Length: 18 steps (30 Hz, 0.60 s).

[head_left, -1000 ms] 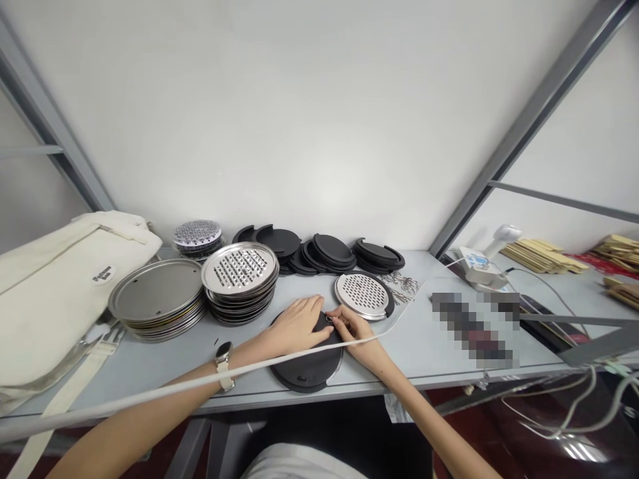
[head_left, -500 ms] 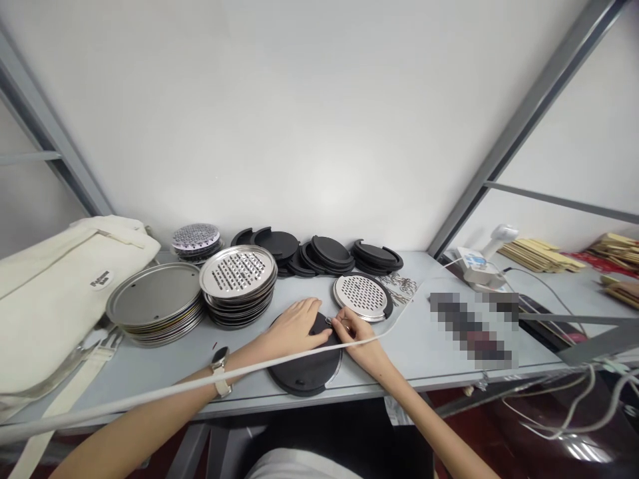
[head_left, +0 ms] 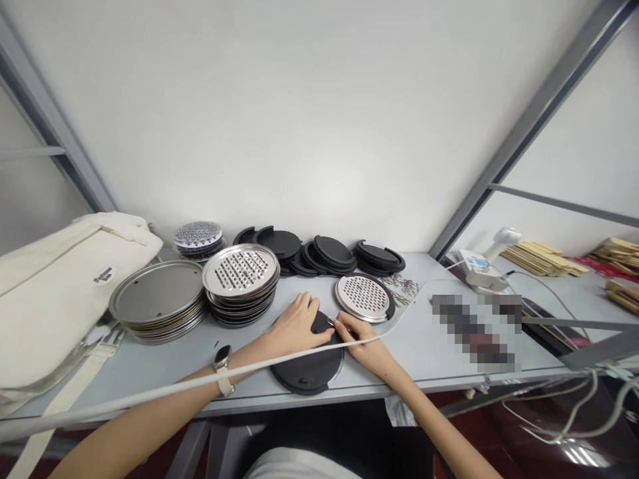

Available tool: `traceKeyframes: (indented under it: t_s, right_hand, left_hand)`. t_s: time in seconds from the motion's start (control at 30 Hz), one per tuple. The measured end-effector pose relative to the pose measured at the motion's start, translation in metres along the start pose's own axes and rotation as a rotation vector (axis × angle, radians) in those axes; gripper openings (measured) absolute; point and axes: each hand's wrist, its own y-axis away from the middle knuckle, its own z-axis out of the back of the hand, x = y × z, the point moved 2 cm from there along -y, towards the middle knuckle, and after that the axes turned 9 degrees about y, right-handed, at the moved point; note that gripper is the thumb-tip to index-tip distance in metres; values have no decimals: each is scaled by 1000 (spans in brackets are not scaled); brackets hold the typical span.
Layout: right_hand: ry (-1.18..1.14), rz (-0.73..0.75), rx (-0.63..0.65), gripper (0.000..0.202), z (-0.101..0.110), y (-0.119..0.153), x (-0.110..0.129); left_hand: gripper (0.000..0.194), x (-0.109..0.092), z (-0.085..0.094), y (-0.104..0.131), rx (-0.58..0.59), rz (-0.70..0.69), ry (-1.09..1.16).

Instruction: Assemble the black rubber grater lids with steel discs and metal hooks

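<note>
A round black plastic disc (head_left: pixel 309 372) lies flat near the table's front edge. My left hand (head_left: pixel 294 326) is laid across its upper left part, fingers stretched out and thumb pointing right. At the disc's upper right edge, my right hand (head_left: pixel 357 332) pinches a small metal wire hook (head_left: pixel 331 322) between thumb and fingertips. The hook's end shows as a shiny loop over the disc; its rest is covered by the fingers. Just beyond my right hand sits a round metal grater plate (head_left: pixel 364 296) in a black holder (head_left: pixel 390 307).
Stacked grater plates (head_left: pixel 242 271) and plain metal discs (head_left: pixel 157 293) stand left, beside a cream bag (head_left: pixel 60 286). More black holders (head_left: pixel 334 253) line the wall. Wire hooks (head_left: pixel 402 289) are heaped right of the grater. A white cable (head_left: pixel 239 370) crosses in front of my arms.
My right fingertips have shifted slightly on the wire hook, which now shows its loop more clearly. My left hand stays on the black disc. The whole view has moved a little.
</note>
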Motion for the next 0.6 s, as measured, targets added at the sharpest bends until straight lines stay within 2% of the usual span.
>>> traceKeyframes:
  t_s: [0.1, 0.2, 0.4, 0.6]
  right_hand:
    - [17, -45, -44, 32, -1, -2, -3]
    - [18, -68, -31, 34, -2, -4, -4]
    - [52, -27, 3, 33, -2, -6, -2]
    - [107, 7, 3, 31, 0, -4, -3]
  left_hand:
    - [30, 0, -1, -1, -3, -12, -22]
    - [34, 1, -3, -1, -16, -20, -61]
    - [43, 3, -6, -2, -59, 8, -136]
    - [43, 5, -5, -2, -27, 7, -111]
